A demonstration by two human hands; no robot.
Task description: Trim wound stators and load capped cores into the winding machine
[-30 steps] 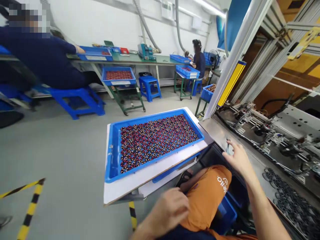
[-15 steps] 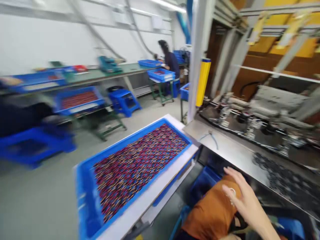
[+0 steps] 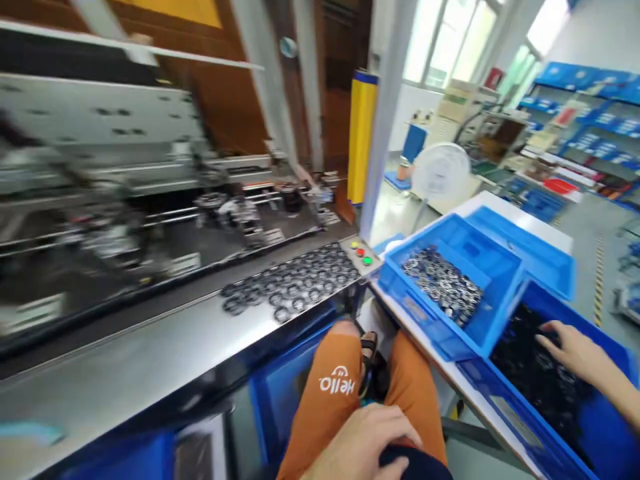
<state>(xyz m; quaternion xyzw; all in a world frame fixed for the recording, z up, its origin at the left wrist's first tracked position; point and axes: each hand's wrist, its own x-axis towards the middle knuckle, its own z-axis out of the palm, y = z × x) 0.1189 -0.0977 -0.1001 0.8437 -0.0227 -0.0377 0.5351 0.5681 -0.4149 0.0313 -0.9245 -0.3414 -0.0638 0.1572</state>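
Note:
My right hand [image 3: 570,350] is over the blue bin [image 3: 500,373] of small black parts at the right, thumb and fingers apart. Its fingertips are near the parts, but I cannot tell whether they touch. My left hand [image 3: 370,437] rests on my lap, fingers loosely bent and thumb apart, with nothing visible in it. Black rings [image 3: 300,280] lie in rows on the metal ledge [image 3: 165,347] of the machine. Beside the black parts, another blue bin [image 3: 400,267] holds shiny metal rings [image 3: 445,283].
A machine [image 3: 175,207] with rods and fixtures fills the left. Coloured buttons [image 3: 363,253] sit at the ledge's end, by a yellow-covered post [image 3: 363,137]. Behind the bins stands a white fan [image 3: 440,170]. Shelves with blue boxes [image 3: 595,127] are farther off. A blue bin [image 3: 280,380] is below the ledge.
My view has swung right, from a tray of coloured pieces and a co-worker to the machine ledge and ring bins. The hand seen earlier was above my orange-clad knee; now my right hand is over the black parts.

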